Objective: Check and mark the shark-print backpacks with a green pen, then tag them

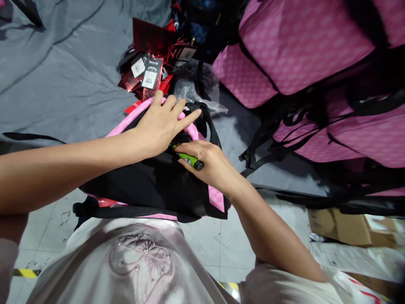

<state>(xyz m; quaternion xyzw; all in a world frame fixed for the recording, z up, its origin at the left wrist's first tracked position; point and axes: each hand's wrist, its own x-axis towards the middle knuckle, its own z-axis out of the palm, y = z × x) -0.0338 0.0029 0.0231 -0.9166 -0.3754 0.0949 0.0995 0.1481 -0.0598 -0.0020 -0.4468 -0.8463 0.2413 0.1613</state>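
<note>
A black backpack (148,179) with pink trim lies in front of me, overhanging the table's near edge. My left hand (161,122) rests on its upper part, fingers spread across the pink-edged opening. Just beside it, my right hand (210,162) is closed around a slim tool with a green handle (189,160) and a black end cap. The tool's tip points into the dark fabric under my left hand, where it is hidden, so its kind does not show.
Red and black hang tags (151,76) with barcode labels are piled beyond the backpack, next to clear plastic wrap (196,90). Pink patterned bags (303,46) with black straps fill the right side. A grey cloth (57,80) covers the table. Cardboard boxes (340,228) stand on the floor at right.
</note>
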